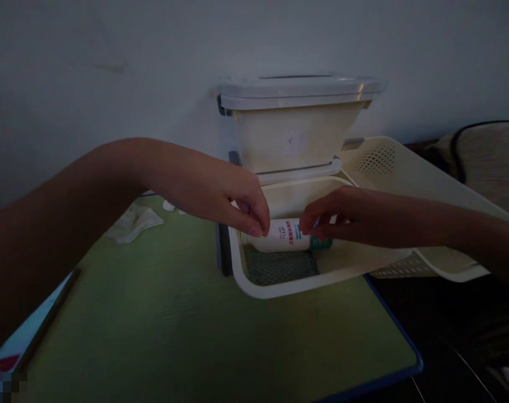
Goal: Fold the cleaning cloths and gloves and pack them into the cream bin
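A white bottle (279, 239) with red lettering and a green end lies on its side in the cream basket (265, 291). My left hand (244, 200) reaches in from the left, thumb and fingers pinched at the bottle's left end. At the other end, my right hand (334, 215) has its curled fingers on the bottle beside the green part. Beneath the bottle is a dark grey-green mesh-textured item (282, 267), partly covered by it. The dim light hides the exact fingertip contact.
Behind the basket, a lidded cream bin (296, 137) stands against the wall. To the right sits a larger perforated basket (405, 176). A crumpled clear plastic bag (135, 223) lies left on the green table (196, 330), whose blue edge shows at right.
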{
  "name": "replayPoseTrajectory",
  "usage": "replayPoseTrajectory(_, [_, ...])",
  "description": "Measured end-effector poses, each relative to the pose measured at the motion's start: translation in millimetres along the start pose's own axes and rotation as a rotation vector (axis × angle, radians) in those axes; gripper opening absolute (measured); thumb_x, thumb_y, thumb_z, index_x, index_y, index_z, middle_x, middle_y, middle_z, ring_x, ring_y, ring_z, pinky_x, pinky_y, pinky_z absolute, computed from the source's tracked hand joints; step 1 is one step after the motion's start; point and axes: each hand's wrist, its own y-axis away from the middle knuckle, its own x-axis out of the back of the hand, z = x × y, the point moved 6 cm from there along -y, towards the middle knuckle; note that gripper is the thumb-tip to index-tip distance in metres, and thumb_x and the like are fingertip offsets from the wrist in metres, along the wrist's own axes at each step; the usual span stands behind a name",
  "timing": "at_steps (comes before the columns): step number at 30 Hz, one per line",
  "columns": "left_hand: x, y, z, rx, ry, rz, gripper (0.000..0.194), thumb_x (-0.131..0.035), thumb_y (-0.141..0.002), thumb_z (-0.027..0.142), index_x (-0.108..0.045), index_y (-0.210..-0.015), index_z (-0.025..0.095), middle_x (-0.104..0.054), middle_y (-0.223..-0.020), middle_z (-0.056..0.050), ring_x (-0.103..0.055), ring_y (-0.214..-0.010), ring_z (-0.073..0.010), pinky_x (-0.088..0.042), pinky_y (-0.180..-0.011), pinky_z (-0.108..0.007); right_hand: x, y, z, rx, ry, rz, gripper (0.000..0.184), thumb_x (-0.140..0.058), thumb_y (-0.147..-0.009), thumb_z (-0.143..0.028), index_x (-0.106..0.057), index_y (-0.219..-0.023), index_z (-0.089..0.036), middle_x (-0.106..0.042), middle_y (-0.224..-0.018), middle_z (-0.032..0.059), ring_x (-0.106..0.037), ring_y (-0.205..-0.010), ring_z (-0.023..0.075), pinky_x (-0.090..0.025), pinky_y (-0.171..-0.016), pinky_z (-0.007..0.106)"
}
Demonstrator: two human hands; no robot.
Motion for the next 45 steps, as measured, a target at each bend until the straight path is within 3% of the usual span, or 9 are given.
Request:
replayPoseTrajectory(5, [29.4,40,-23,0.094,0.161,0.296,0.045,-0.024,-0.088,0.031,-0.063,-0.085,0.008,-0.061,-0.078,0.005,-0.06,-0.095,-0.0135,-0.046,-0.085,-0.027,11,4,-21,0.014,0.049,0.078,0.02,-0.051,-0.076,-0.018,-0.07,-0.081,-0.016,-0.07,-0.075,0.0008,-0.061,-0.067,0.0122,-0.044,-0.061,0.023])
replayPoseTrajectory(14, [51.8,103,-57,0.038,0.096,0.272,0.047,-0.027,-0.086,0.032,-0.063,-0.085,0.003,-0.061,-0.074,0.006,-0.058,-0.101,-0.0152,-0.047,-0.083,-0.028,31,-5,-59,0.081,0.182,0.166,0.018,-0.052,-0.077,-0.021,-0.069,-0.081,-0.017,-0.068,-0.071,-0.0028,-0.061,-0.063,0.0099,-0.043,-0.058,0.021])
replayPoseTrajectory(17, [51.8,125,-62,0.066,0.108,0.291,0.049,-0.024,-0.085,0.033,-0.064,-0.085,0.004,-0.062,-0.074,0.006,-0.058,-0.101,-0.0147,-0.047,-0.083,-0.027,33,-14,-72,0.105,0.176,0.168,0.018,-0.051,-0.077,-0.02,-0.068,-0.082,-0.016,-0.068,-0.069,-0.0027,-0.062,-0.062,0.0095,-0.044,-0.058,0.021])
replayPoseTrajectory(21, [48.0,153,-57,0.146,0.145,0.431,0.047,-0.026,-0.086,0.032,-0.064,-0.084,0.005,-0.062,-0.072,0.006,-0.059,-0.099,-0.0148,-0.048,-0.082,-0.026,33,-30,-86,0.119,0.159,0.15,0.017,-0.051,-0.078,-0.019,-0.067,-0.082,-0.014,-0.068,-0.069,-0.001,-0.063,-0.063,0.0103,-0.046,-0.06,0.022])
replayPoseTrajectory(26, [29.9,176,-58,0.156,0.017,0.339,0.033,-0.054,-0.078,0.032,-0.065,-0.097,0.007,-0.067,-0.083,0.005,-0.062,-0.092,-0.016,-0.048,-0.083,-0.028,31,-53,-99,0.129,0.186,0.139,0.016,-0.053,-0.078,-0.017,-0.067,-0.083,-0.012,-0.068,-0.07,0.001,-0.063,-0.065,0.0119,-0.046,-0.06,0.023])
replayPoseTrajectory(29, [24.2,189,-70,0.129,-0.012,0.364,0.034,-0.061,-0.075,0.033,-0.065,-0.1,0.01,-0.068,-0.094,0.003,-0.061,-0.094,-0.0168,-0.047,-0.086,-0.03,29,-68,-107,0.123,0.211,0.131,0.016,-0.052,-0.078,-0.015,-0.067,-0.083,-0.012,-0.068,-0.07,0.0013,-0.063,-0.065,0.012,-0.046,-0.06,0.023])
replayPoseTrajectory(33, [14.1,195,-90,0.079,0.017,0.385,0.035,-0.057,-0.079,0.037,-0.065,-0.103,0.013,-0.068,-0.102,0.0,-0.059,-0.098,-0.0179,-0.045,-0.09,-0.031,23,-86,-117,0.104,0.257,0.077,0.018,-0.052,-0.079,-0.016,-0.068,-0.087,-0.011,-0.069,-0.074,0.0029,-0.063,-0.066,0.012,-0.046,-0.061,0.023])
replayPoseTrajectory(38, [2.6,186,-120,0.041,0.076,0.431,0.035,-0.056,-0.077,0.039,-0.066,-0.105,0.019,-0.069,-0.098,-0.002,-0.062,-0.092,-0.0171,-0.048,-0.082,-0.027,12,-105,-130,0.096,0.346,0.048,0.02,-0.052,-0.08,-0.014,-0.068,-0.093,-0.011,-0.07,-0.082,0.0048,-0.063,-0.071,0.013,-0.046,-0.065,0.023])
replayPoseTrajectory(45, [-9.6,144,-163,-0.042,0.257,0.547,0.03,-0.059,-0.075,0.037,-0.068,-0.097,0.019,-0.07,-0.09,-0.003,-0.063,-0.087,-0.0171,-0.049,-0.08,-0.029,-20,-110,-167,-0.031,0.728,0.228,0.03,-0.04,-0.083,-0.006,-0.065,-0.099,-0.008,-0.068,-0.09,0.0183,-0.065,-0.088,0.0281,-0.048,-0.068,0.035])
